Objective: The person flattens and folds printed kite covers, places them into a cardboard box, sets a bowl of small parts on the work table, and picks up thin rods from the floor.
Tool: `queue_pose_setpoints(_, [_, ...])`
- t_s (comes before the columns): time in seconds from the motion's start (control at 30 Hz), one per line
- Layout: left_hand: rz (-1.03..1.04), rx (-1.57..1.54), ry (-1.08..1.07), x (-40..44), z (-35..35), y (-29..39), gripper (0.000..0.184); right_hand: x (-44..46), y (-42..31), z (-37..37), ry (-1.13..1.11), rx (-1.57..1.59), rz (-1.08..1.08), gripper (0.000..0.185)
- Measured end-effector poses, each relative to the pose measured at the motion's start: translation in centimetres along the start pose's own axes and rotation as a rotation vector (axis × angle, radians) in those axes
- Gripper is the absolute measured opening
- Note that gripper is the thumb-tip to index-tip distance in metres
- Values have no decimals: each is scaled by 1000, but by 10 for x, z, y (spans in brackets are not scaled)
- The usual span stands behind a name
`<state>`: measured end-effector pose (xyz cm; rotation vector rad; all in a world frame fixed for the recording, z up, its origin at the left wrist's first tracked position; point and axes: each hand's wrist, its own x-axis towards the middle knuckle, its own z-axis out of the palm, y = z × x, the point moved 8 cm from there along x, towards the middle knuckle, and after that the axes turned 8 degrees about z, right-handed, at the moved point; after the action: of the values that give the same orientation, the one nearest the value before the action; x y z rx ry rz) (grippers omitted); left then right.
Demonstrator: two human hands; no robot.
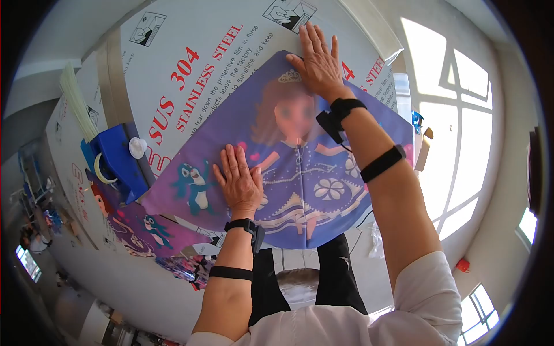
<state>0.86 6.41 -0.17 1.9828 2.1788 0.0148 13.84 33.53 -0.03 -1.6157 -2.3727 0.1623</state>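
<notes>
Your left hand (239, 183) lies palm down, fingers outstretched toward twelve o'clock and gripping nothing, at about eight o'clock from the middle of a large purple, fan-shaped printed sheet (297, 173). That sheet spreads across the centre of your view, its narrow tip at twelve o'clock and its rounded edge toward you at six. It shows a long-haired figure in a crown and decorated dress, with a blue cartoon animal (198, 187) just to the nine o'clock side of your left hand.

Your right hand (319, 66) is also flat and released, between twelve and one o'clock near the tip; its fingers reach past the sheet's edge onto a grey-white work surface (156, 66) lettered in red "SUS 304 STAINLESS STEEL". Black bands circle both your wrists and forearms.

At nine o'clock, near the sheet's left corner, sits a blue holder (124, 153) with a round white knob (138, 147). Beyond it, between nine and ten, stands a bundle of long pale strips (81, 106). A second purple-pink printed piece (130, 230) lies at eight o'clock.
</notes>
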Motion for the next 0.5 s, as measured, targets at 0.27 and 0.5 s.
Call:
queue_pose_setpoints(0.27, [-12, -9, -7, 0, 1, 0, 65, -97, -102, 10, -240, 185, -147, 81])
queue_pose_setpoints(0.5, [2, 5, 3, 3, -2, 4, 62, -6, -38, 23, -9, 82, -117, 78])
